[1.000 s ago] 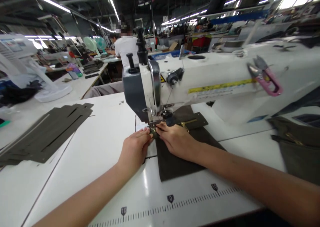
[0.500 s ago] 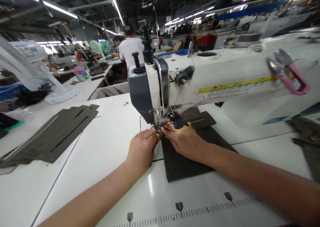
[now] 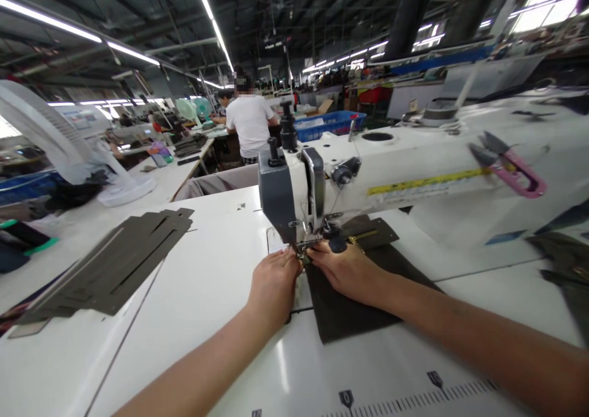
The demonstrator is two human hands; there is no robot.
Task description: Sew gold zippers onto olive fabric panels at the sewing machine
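Dark cloth [image 3: 354,325] lies on the white table [image 3: 207,282], partly under the sewing machine [image 3: 414,184], its left edge at the metal foot [image 3: 301,246]. L hand [image 3: 273,285] is just left of the foot, fingers bent & close together, tips down by the cloth's edge; can't tell if they pinch it or only press. R hand [image 3: 347,273] rests on top of the cloth, just right of the foot, fingers fwd & tog., tips nr the L hand's; grip vs. press also unclear. Beyond R hand, a gold zip [image 3: 367,235] shows on the cloth's far part.

Pink-handled snips [image 3: 518,170] sit on the machine's arm, R side, at the end of a yellow tape [image 3: 427,181]. Ruler marks [image 3: 400,401] run along the near side of the table. Far L: stack of dark cloth pcs [image 3: 110,260], w/ a white fan [image 3: 41,129] beyond. More dark cloth [image 3: 564,257] at the R edge, partly cut off. In bkgd, a person in a white shirt [image 3: 251,122], nr a blue crate [image 3: 331,126].
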